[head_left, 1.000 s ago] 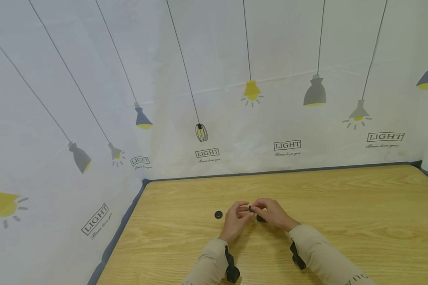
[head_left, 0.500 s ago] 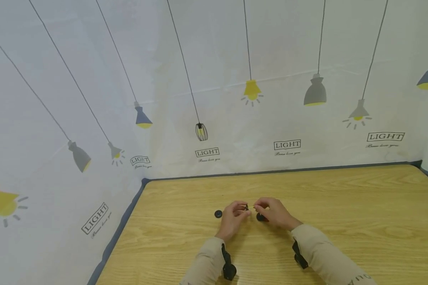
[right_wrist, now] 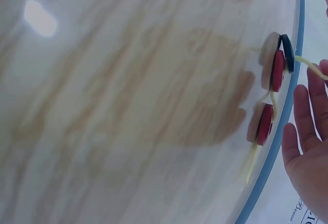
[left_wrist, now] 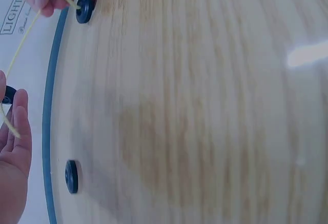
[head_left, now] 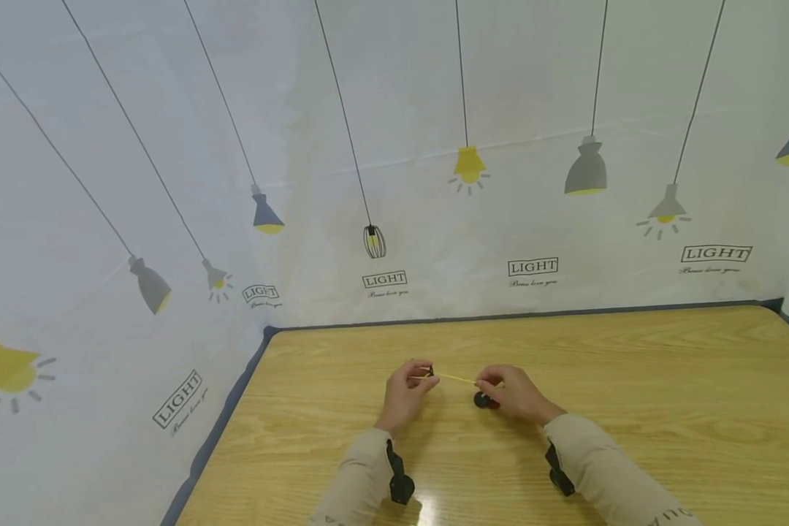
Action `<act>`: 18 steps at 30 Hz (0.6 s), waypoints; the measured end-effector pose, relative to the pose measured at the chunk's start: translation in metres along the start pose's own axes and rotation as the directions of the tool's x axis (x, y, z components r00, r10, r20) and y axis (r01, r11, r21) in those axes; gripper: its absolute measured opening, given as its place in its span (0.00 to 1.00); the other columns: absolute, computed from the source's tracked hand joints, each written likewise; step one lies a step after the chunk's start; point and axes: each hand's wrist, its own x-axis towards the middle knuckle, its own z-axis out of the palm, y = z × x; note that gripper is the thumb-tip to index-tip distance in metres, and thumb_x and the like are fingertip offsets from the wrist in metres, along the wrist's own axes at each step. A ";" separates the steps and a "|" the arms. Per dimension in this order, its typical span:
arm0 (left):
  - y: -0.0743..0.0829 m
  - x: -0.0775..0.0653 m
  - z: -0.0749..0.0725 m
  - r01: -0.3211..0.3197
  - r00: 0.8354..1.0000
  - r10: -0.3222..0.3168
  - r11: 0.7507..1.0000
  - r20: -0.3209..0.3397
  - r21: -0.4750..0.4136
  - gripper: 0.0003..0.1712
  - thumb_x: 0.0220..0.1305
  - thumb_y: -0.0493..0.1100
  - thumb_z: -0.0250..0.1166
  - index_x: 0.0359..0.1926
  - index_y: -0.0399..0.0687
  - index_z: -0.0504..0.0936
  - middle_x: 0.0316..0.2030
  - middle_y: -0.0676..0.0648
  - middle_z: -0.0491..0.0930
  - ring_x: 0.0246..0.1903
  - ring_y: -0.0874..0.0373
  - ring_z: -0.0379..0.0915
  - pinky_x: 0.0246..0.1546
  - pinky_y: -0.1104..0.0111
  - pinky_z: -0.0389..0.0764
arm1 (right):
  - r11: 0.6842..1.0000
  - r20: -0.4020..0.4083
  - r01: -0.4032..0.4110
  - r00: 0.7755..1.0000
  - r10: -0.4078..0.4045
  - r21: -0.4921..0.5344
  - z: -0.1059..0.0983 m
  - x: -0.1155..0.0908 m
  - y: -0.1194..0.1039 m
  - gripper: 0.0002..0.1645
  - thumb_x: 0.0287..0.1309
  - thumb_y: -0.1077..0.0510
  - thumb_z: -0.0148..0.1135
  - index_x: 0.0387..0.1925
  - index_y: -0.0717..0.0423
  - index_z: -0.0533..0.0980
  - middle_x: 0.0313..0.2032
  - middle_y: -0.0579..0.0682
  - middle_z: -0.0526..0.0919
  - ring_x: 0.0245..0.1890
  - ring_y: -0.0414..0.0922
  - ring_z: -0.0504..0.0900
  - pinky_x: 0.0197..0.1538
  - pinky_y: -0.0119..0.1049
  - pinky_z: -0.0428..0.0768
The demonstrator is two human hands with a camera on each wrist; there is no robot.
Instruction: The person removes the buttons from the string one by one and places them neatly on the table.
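Low in the middle of the head view, the left hand (head_left: pixel 402 397) pinches a small black disc (head_left: pixel 431 371). The right hand (head_left: pixel 516 394) pinches the yellow string (head_left: pixel 456 378) that runs between them. On the right of the right wrist view, two red discs (right_wrist: pixel 278 71) lie on the table (right_wrist: pixel 154 106).

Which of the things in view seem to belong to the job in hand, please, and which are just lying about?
Seemingly part of the job:
Yellow string, pinched by the right hand
Black disc, held by the left hand
Second black disc and two red discs, on the string

Lying about:
Loose black disc, off the string, though possibly a spare
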 end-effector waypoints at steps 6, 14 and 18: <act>-0.006 -0.004 -0.013 0.028 1.000 -0.028 0.999 -0.014 -0.019 0.19 0.55 0.41 0.62 0.48 0.38 0.75 0.41 0.41 0.76 0.39 0.52 0.74 0.38 0.67 0.75 | 1.000 0.009 0.014 1.000 -0.014 -0.002 -0.003 -0.003 0.000 0.09 0.58 0.59 0.55 0.33 0.61 0.78 0.30 0.49 0.79 0.30 0.42 0.75 0.31 0.34 0.74; -0.013 -0.009 -0.030 0.047 0.999 -0.047 0.998 -0.020 -0.030 0.19 0.56 0.39 0.62 0.49 0.37 0.73 0.41 0.38 0.76 0.38 0.49 0.74 0.37 0.63 0.76 | 1.000 0.016 0.023 1.000 -0.023 -0.006 -0.004 -0.002 0.001 0.10 0.58 0.59 0.54 0.34 0.62 0.78 0.31 0.50 0.79 0.31 0.43 0.75 0.33 0.35 0.74; -0.014 -0.010 -0.038 0.062 0.998 -0.062 0.998 -0.009 0.009 0.19 0.56 0.39 0.62 0.49 0.36 0.73 0.40 0.39 0.77 0.38 0.51 0.75 0.37 0.65 0.76 | 0.999 0.011 0.031 0.999 -0.031 -0.013 -0.004 -0.003 0.002 0.09 0.58 0.59 0.54 0.33 0.62 0.78 0.31 0.50 0.79 0.31 0.43 0.76 0.32 0.35 0.74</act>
